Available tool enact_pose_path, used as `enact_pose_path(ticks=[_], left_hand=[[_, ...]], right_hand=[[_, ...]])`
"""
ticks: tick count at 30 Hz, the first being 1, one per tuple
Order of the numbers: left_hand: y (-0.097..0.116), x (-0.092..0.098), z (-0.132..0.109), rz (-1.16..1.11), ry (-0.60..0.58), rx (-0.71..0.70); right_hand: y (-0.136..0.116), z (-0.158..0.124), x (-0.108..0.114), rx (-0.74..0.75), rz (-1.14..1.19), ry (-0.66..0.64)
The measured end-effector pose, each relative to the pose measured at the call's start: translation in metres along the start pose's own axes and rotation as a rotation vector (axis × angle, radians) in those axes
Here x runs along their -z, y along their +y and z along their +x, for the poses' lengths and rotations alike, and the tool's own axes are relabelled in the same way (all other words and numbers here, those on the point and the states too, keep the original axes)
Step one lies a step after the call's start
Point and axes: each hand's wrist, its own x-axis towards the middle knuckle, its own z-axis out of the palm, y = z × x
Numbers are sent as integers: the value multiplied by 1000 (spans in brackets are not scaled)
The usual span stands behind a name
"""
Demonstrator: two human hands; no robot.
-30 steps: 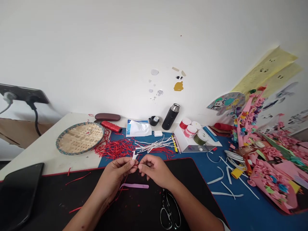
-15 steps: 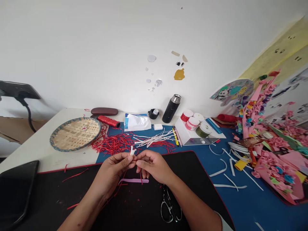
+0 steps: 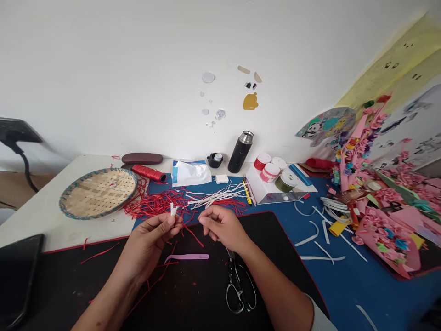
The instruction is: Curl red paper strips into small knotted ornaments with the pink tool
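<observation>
My left hand (image 3: pixel 155 234) pinches a small white folded strip (image 3: pixel 172 209), its split ends sticking up between thumb and forefinger. Red cord (image 3: pixel 193 235) trails from beside these fingers over the black mat (image 3: pixel 193 303). Apart from it, to the right, my right hand (image 3: pixel 222 227) is closed with thumb against forefinger; whatever is between them cannot be made out. Below the hands lie purple curved tweezers (image 3: pixel 189 256). Scissors (image 3: pixel 237 285) rest under my right forearm, partly hidden by it.
Behind the hands lie red cords (image 3: pixel 155 204) and white cords (image 3: pixel 220 195). A woven basket (image 3: pixel 98 193) stands left, near a red thread spool (image 3: pixel 149 173). A black flask (image 3: pixel 240 151) and a white box (image 3: pixel 265 188) bearing ribbon rolls stand at the back. Pink paper flowers (image 3: pixel 386 230) crowd the right.
My hands have moved apart: the left has gone left with the white strip, and the right has let go of it. The whole view has shifted slightly.
</observation>
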Motion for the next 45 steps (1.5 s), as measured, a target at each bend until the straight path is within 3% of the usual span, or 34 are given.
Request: enact_pose_path(ticks=[3,6,10,12,20,27,37,42,45], left_hand=[[2,2,0,1,-13,-9],[1,1,0,3,-25,1],[-1,0,0,24,-39,18],[-1,0,0,42,-55,18],[-3,1,0,65,-100,44],[-2,0,-1,44,-129,25],[-4,2,1,72,-114,33],[1,6,4,106,-1,-39],[0,5,4,204,-55,-68]], right_hand=[[-6,4,20,106,-171,250],[-18,2,39,172,-261,366],[-30,-7,44,337,-621,328],[-31,-11,37,356,-672,280],[-22,-16,-7,124,-326,-3],[-7,-12,-24,-48,-110,-135],[3,-7,-19,-48,47,-94],[3,-2,-7,24,79,145],[3,0,-3,52,136,275]])
